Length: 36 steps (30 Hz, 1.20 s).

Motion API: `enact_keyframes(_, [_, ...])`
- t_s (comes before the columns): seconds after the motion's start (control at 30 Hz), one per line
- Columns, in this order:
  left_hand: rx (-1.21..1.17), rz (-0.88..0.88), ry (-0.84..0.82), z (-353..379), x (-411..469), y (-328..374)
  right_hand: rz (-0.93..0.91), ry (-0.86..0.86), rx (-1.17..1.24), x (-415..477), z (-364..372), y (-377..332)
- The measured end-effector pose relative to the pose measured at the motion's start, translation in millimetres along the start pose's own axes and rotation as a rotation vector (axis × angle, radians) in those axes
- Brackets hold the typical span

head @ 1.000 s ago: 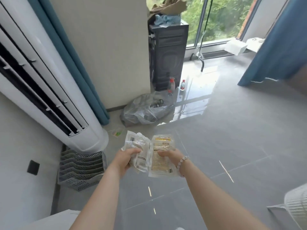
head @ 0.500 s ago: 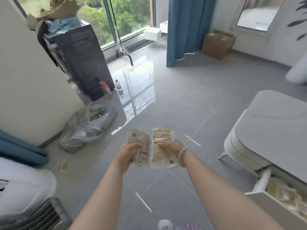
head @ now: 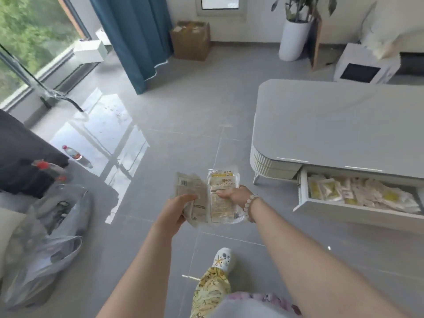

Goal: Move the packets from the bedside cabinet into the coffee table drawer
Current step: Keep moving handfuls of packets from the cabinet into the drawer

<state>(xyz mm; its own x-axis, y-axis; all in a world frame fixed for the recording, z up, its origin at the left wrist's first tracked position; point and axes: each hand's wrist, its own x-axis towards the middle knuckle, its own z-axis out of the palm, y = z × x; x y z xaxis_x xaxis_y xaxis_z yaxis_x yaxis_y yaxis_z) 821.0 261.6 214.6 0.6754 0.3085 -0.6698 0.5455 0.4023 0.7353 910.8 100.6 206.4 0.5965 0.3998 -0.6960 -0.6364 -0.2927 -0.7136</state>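
Above the grey floor (head: pixel 183 115), two flat, clear packets are held side by side: a crumpled brownish packet (head: pixel 191 196) is pinched in the left hand (head: pixel 175 211), a yellow-labelled packet (head: pixel 223 198) is gripped by the right hand (head: pixel 236 195). Well to the right, more packets are seen in the open drawer (head: pixel 358 210) of the counter (head: pixel 339 125).

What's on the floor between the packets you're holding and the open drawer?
Nothing: in the head view only bare grey floor lies between the packets and the open drawer.
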Motion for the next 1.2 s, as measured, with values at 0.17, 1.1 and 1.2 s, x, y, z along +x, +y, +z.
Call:
enact_keyframes(0.17, [0.129, -0.006, -0.199, 39, 43, 31, 0.007, 0.168, 0.035, 11, -34, -11])
enact_keyframes(1.1, [0.638, -0.221, -0.788, 308, 132, 35, 0.054, 0.793, 0.707, -24, -209, 24])
enact_keyframes(1.2, [0.651, -0.231, -0.842, 340, 127, 29, 0.031, 0.825, 0.739, -32, -236, 30])
